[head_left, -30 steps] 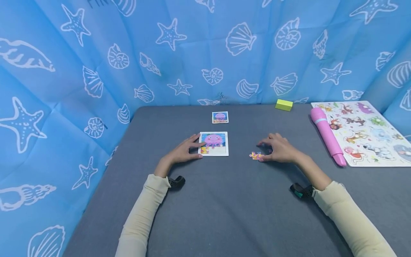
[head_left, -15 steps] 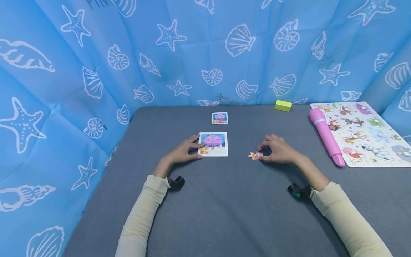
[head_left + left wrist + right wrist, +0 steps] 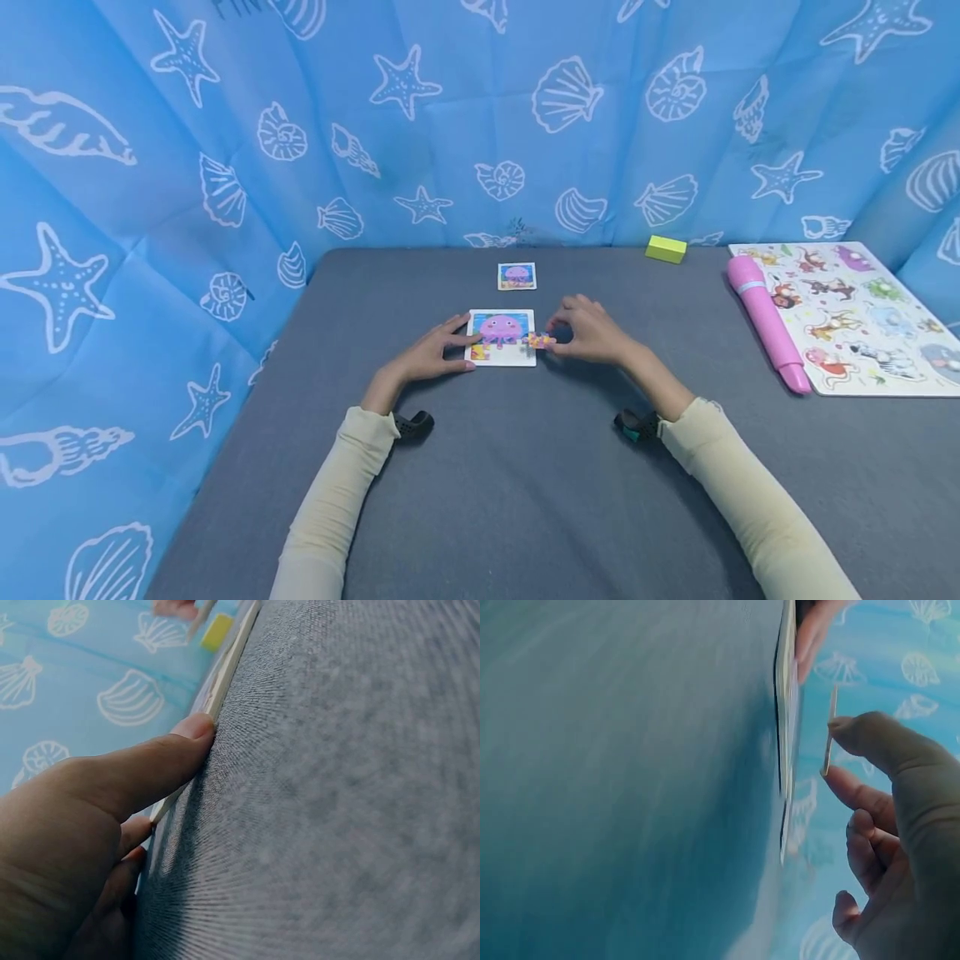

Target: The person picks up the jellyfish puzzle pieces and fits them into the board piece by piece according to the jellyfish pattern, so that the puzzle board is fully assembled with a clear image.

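My left hand (image 3: 432, 348) rests at the left edge of a white-framed jigsaw tray (image 3: 504, 362), its thumb and fingers spread and touching the frame. A pink jellyfish picture fills the tray's upper part; yellow shows at lower left, and the bare base beside it. The left wrist view shows the thumb against the edge of the tray (image 3: 225, 679). My right hand (image 3: 592, 331) pinches a thin yellow-and-pink jigsaw piece (image 3: 541, 341) between thumb and finger, at the tray's right side. From the right wrist, the piece (image 3: 830, 739) appears edge-on, raised above the tray (image 3: 786, 712).
A small jellyfish picture card (image 3: 517, 276) lies behind the tray. At the back is a yellow block (image 3: 666, 249). To the right lie a pink pen-like stick (image 3: 768, 323) and an animal picture board (image 3: 870, 312). A blue shell-print curtain (image 3: 450, 125) hangs behind the grey table (image 3: 480, 483).
My right hand has picked the jigsaw piece up from the table and carried it left to the tray's right edge. My left hand has stayed on the tray.
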{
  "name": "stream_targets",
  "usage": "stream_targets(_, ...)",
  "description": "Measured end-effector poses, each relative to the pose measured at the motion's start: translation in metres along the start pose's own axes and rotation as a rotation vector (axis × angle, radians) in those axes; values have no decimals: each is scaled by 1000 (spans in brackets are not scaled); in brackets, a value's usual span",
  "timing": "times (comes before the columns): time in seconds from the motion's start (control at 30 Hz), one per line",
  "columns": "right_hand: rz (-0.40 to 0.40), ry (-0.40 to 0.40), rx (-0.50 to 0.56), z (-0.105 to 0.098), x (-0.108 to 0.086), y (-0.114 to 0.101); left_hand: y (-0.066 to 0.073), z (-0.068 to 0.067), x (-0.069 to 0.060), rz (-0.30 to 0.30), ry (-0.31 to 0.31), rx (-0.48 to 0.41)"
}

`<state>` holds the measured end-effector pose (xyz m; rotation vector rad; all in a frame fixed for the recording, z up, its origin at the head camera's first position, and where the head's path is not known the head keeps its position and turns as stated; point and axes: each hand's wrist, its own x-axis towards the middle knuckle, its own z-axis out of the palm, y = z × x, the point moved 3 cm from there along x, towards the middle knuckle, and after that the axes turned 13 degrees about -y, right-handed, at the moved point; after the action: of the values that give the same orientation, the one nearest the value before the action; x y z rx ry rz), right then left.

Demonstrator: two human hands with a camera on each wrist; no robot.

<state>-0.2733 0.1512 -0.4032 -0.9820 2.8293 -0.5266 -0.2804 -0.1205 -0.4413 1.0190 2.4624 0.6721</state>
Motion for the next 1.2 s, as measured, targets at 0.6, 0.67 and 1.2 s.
stream_targets(0.6,10,-72,46,29,33,-20,-1,0,3,-9,-11,-22)
stream_targets(0.67,4,-74,46,29,35,-22,0,-2,2,0,-1,-20)
stream_targets(1.2,-130,-124,34,32,47,-30,0,-1,-2,-12,3,-2)
